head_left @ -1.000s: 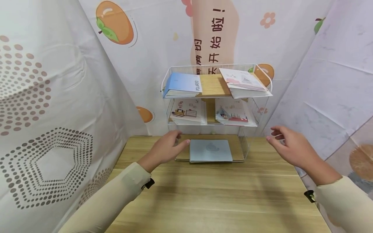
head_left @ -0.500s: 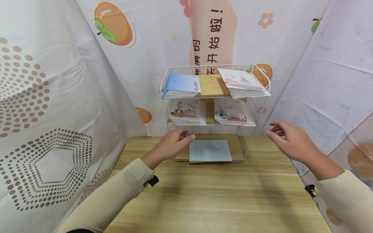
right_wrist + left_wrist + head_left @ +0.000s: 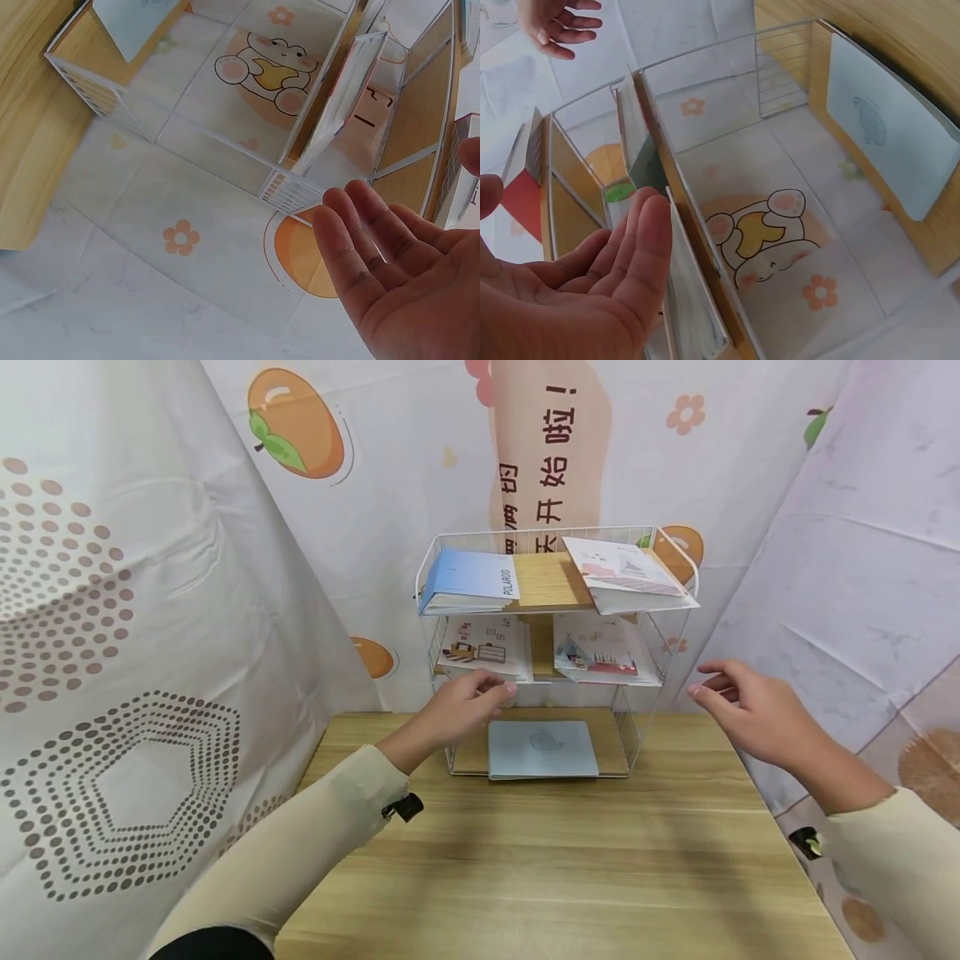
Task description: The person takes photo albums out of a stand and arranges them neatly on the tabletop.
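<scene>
Backdrop: printed cloth sheets (image 3: 150, 610) are hanging on three sides, with orange fruit drawings, dotted shapes and a pink banner with Chinese characters.
Table: a wooden table (image 3: 562, 868) is filling the lower part of the head view.
Rack: a white wire shelf rack (image 3: 557, 647) with three wooden levels is standing at the table's far edge, against the cloth.
Top level: a blue book marked POLAROID (image 3: 471, 578) is lying on the left and a white illustrated book (image 3: 626, 575) on the right, its corner sticking out past the rack.
Middle level: an illustrated booklet (image 3: 483, 645) is lying on the left, a second illustrated booklet (image 3: 602, 652) on the right.
Bottom level: a grey-blue book (image 3: 543, 747) is lying flat.
Left hand: the left hand (image 3: 461, 710) is reaching at the front edge of the left middle booklet, fingers relaxed, gripping nothing; the wrist view is showing fingertips (image 3: 649, 225) just beside that booklet's edge.
Right hand: the right hand (image 3: 750, 714) is hovering near the rack's right side, apart from it, fingers loose and holding nothing.
</scene>
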`<state>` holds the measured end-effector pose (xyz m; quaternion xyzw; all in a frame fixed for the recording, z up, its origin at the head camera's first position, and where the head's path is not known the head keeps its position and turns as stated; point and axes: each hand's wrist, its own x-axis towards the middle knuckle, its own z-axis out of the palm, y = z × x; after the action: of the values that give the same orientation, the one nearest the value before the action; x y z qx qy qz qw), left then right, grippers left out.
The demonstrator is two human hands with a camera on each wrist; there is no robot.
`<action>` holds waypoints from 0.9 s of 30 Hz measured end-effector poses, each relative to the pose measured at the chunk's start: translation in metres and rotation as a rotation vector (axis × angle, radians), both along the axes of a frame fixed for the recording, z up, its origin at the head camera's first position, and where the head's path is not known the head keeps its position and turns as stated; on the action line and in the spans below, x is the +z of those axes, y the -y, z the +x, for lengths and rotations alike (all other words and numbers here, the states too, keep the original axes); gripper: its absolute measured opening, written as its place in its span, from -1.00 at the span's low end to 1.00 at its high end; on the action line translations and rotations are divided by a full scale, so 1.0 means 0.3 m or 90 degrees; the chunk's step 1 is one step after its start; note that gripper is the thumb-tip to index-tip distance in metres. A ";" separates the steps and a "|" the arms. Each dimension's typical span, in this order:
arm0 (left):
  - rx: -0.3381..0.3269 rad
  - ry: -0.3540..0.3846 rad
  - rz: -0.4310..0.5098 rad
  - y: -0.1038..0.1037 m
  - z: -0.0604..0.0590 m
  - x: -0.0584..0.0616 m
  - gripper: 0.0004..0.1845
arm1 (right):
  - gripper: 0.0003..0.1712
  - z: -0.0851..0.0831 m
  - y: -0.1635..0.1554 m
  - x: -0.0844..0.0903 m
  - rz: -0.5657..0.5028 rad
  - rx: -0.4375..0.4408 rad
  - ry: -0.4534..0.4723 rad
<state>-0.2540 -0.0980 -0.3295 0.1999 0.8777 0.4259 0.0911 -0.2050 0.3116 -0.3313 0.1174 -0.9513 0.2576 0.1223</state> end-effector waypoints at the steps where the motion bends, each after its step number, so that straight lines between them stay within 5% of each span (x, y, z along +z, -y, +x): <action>1: 0.002 0.005 0.001 -0.005 -0.003 0.004 -0.35 | -0.40 -0.001 -0.001 0.002 -0.003 -0.003 0.002; 15: 0.001 0.035 0.026 -0.055 -0.022 0.100 -0.37 | -0.43 -0.024 -0.008 0.043 -0.042 -0.024 0.043; 27: -0.017 0.088 0.086 -0.132 -0.062 0.143 -0.28 | -0.44 -0.054 0.012 0.092 -0.115 -0.028 0.075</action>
<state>-0.2726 -0.0583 -0.2866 0.1874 0.8357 0.4959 0.1436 -0.2210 0.3079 -0.3036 0.0700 -0.9320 0.3460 0.0820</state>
